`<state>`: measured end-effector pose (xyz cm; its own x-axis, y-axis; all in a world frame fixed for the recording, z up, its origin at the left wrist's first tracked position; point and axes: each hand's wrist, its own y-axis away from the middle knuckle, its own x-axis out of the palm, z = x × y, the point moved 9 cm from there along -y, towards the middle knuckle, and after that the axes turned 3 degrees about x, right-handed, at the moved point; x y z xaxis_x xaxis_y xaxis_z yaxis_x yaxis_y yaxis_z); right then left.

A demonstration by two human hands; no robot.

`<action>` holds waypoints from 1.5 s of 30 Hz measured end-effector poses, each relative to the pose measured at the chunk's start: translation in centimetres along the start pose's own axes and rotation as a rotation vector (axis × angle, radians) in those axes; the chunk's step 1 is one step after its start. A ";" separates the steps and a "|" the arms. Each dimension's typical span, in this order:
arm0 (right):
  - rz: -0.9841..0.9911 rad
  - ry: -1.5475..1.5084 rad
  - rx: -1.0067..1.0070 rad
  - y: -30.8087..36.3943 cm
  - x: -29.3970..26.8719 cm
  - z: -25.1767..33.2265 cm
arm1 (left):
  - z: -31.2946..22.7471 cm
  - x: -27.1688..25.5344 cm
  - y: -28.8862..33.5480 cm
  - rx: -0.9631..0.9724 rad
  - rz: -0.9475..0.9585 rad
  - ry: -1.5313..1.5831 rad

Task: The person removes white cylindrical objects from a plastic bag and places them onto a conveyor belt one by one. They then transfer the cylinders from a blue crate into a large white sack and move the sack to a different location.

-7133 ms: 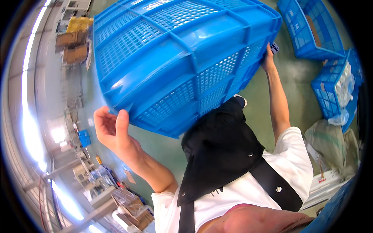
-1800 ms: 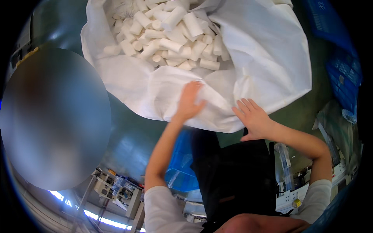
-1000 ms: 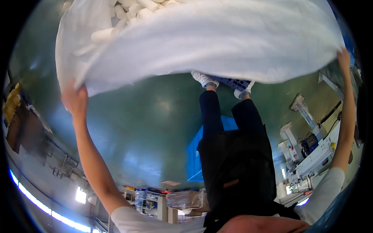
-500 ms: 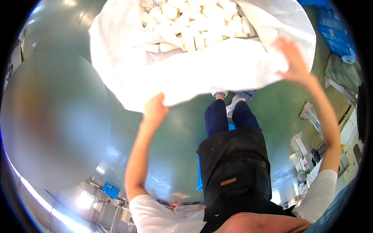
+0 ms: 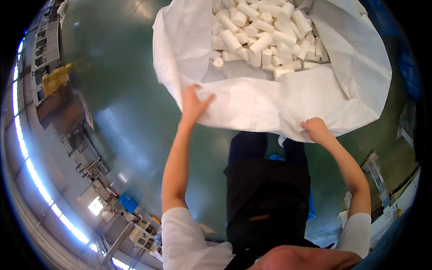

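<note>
White woven fabric spreads from 12 to 2 o'clock: it is a big open-mouthed sack (image 5: 256,105), its rim turned outward in a broad, creased fold toward me. Inside, around 1 o'clock, lies a loose heap of short white cylindrical rolls (image 5: 265,38), tumbled at all angles, some showing their round ends.

My left hand (image 5: 194,105) is at 11 o'clock of centre, laid against the fold near the sack's left side, fingers bent and thumb standing well apart from them, so nothing is pinched between. My right hand (image 5: 317,130) is at 3 o'clock, fingers curled closed on the near edge of the same fold.

Below the rim, toward 5 o'clock, my black apron (image 5: 267,189) hangs in front of my dark trousers (image 5: 247,146), with a small brown tag (image 5: 258,218) on it. One white shoe (image 5: 282,141) peeks out just under the sack. Blue plastic (image 5: 311,204) shows beside the apron at 4 o'clock. Glossy green floor (image 5: 126,90) stretches away toward 10 o'clock, and a small blue crate (image 5: 128,202) sits far off at 8 o'clock.
</note>
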<state>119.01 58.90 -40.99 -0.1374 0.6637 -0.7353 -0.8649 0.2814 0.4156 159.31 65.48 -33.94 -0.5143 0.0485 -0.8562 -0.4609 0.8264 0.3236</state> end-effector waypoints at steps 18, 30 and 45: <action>-0.297 -0.634 0.590 -33.3 -5.2 11.4 | 26.6 1.9 -9.5 -0.797 0.272 1.290; -0.421 -0.655 1.111 -45.7 -8.5 6.9 | 20.5 1.5 -5.5 -0.902 0.595 1.509; -0.310 -0.753 0.506 -56.5 -22.5 17.1 | 6.5 -19.7 -34.0 0.750 -0.189 0.146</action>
<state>179.23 39.89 -38.77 0.5610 0.7314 -0.3878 -0.4756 0.6682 0.5721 189.82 40.03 -30.68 -0.5898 -0.1623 -0.7911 0.0342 0.9737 -0.2253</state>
